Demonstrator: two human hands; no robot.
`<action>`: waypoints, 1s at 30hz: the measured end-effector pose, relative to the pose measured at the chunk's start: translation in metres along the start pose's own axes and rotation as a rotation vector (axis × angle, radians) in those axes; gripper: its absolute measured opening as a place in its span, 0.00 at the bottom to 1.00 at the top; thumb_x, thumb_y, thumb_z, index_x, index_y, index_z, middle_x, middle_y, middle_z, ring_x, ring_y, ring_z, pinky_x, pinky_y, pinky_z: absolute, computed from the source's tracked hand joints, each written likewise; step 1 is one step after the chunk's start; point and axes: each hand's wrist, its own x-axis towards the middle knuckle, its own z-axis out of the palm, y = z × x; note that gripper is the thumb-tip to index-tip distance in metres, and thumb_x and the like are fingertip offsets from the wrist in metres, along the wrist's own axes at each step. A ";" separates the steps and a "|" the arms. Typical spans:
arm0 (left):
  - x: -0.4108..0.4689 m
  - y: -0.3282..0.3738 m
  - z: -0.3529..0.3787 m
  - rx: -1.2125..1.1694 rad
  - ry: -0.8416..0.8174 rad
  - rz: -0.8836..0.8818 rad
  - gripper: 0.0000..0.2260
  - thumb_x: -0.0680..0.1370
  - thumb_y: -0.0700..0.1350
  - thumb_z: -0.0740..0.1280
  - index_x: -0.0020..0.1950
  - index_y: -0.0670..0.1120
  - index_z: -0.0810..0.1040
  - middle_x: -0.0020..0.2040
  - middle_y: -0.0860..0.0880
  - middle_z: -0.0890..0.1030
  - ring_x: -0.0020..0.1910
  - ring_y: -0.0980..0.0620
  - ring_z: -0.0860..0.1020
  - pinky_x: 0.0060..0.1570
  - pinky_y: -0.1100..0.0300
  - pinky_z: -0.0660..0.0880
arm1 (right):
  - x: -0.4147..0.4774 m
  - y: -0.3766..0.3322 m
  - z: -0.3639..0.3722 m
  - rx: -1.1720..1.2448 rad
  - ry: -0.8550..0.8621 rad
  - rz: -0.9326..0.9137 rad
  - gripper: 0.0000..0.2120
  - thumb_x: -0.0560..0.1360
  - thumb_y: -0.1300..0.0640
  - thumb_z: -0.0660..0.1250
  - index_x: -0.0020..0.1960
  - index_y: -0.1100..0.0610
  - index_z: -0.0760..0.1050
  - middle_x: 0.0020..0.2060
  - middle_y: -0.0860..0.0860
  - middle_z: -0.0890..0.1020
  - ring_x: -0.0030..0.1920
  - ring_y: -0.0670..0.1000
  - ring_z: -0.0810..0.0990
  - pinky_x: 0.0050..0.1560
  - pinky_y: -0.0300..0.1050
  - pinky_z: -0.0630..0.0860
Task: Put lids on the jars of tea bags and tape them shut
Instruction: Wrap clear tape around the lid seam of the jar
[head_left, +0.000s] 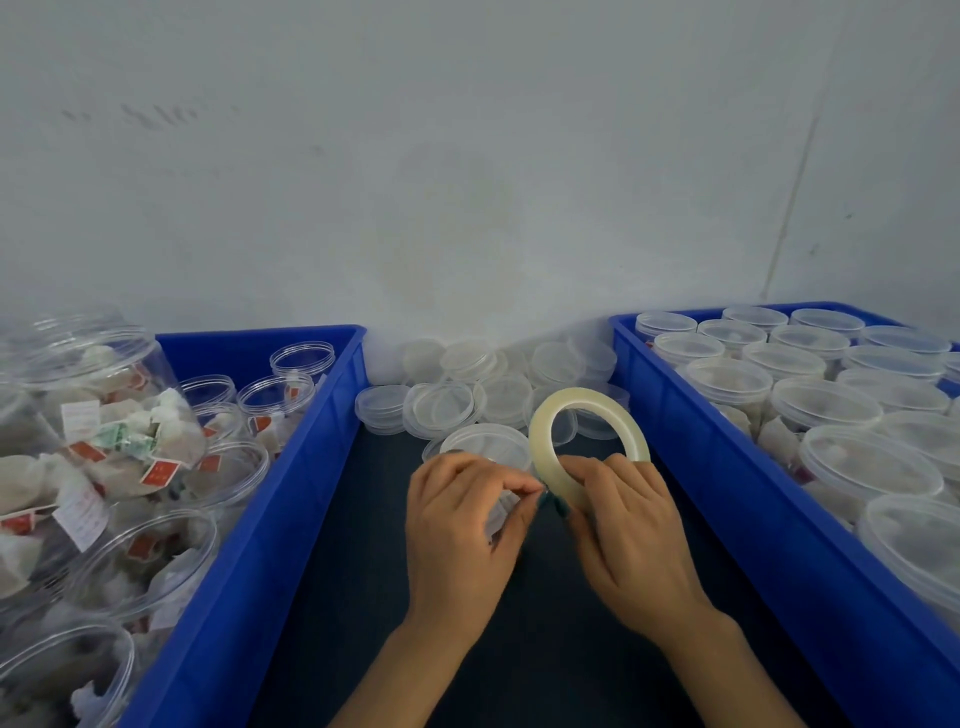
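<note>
The right hand grips the pale translucent ring of tape; the left hand pinches at its loose end. Best to peel slowly, keeping the strip untwisted.

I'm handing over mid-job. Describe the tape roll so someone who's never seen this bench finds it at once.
Find the dark table between the two blue crates, in front of the heap of loose clear lids. The tape roll stands on edge there, gripped by the right hand while the left hand pinches at its edge. Unlike the flat lids, it is an open, pale yellowish ring.
</note>
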 end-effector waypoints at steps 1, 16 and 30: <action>0.000 0.000 0.000 0.022 0.009 0.009 0.07 0.76 0.53 0.69 0.44 0.51 0.83 0.43 0.60 0.80 0.50 0.57 0.76 0.55 0.57 0.70 | 0.000 0.001 0.000 -0.014 0.004 -0.005 0.13 0.77 0.56 0.62 0.60 0.54 0.74 0.44 0.46 0.78 0.43 0.46 0.73 0.49 0.41 0.67; -0.021 -0.013 -0.042 0.162 -0.095 -0.147 0.05 0.74 0.54 0.70 0.41 0.56 0.78 0.39 0.63 0.76 0.44 0.61 0.71 0.45 0.65 0.65 | -0.002 0.021 0.003 -0.203 0.055 -0.061 0.20 0.84 0.43 0.53 0.44 0.54 0.75 0.38 0.48 0.77 0.38 0.51 0.74 0.45 0.47 0.67; -0.019 -0.027 -0.044 0.068 -0.062 -0.422 0.03 0.73 0.52 0.71 0.41 0.56 0.78 0.42 0.67 0.74 0.46 0.62 0.75 0.40 0.50 0.75 | 0.004 0.012 0.018 -0.322 0.026 0.171 0.20 0.81 0.39 0.55 0.45 0.53 0.73 0.38 0.47 0.78 0.40 0.51 0.74 0.46 0.48 0.66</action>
